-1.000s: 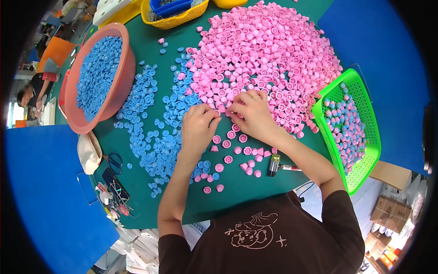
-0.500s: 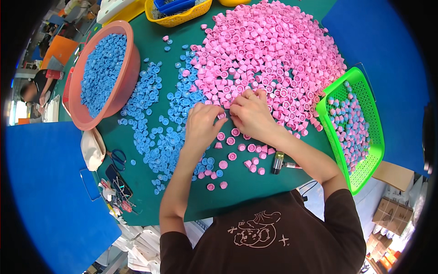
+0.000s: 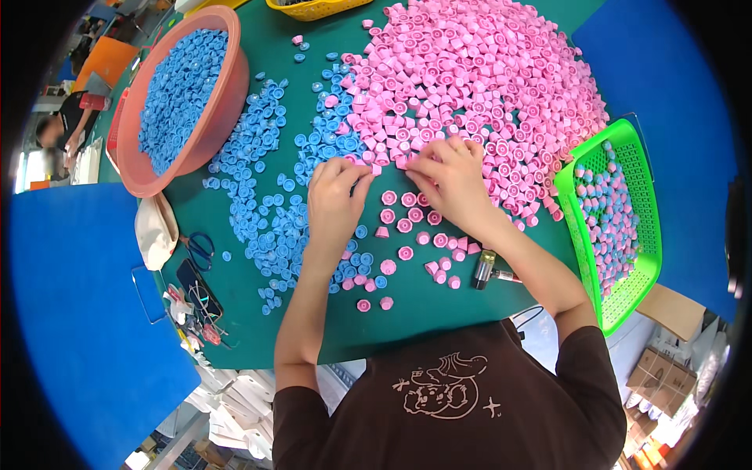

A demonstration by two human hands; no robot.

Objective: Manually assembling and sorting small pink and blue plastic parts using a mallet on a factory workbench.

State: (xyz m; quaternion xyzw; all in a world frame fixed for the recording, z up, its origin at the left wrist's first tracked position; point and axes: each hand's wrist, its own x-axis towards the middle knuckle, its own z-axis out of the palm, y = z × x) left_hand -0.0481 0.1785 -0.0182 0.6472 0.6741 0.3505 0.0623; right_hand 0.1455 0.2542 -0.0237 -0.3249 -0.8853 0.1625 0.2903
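Observation:
My left hand point(image 3: 333, 204) has thumb and forefinger pinched at a small pink cup-shaped piece point(image 3: 376, 169), by the near left edge of the pink heap point(image 3: 470, 70). Opposite it, my right hand point(image 3: 454, 184) pinches at another pink piece point(image 3: 403, 161). A short gap separates the two sets of fingertips. Several loose pink cups point(image 3: 404, 225) lie on the green table point(image 3: 345, 337) between and below my hands. Small round blue caps point(image 3: 282, 235) are scattered to the left of my left hand.
A tilted pink basin point(image 3: 233, 70) full of blue caps stands at the left. At the right, a green basket point(image 3: 650, 266) holds joined pink-and-blue pieces. A small bottle point(image 3: 484, 270) lies near my right forearm. Scissors point(image 3: 200, 249) and a phone point(image 3: 197, 288) lie at the left edge.
My hands, closer together before, have moved apart, uncovering pink cups between them. The whole view has shifted slightly, with the table's far side now higher in the picture.

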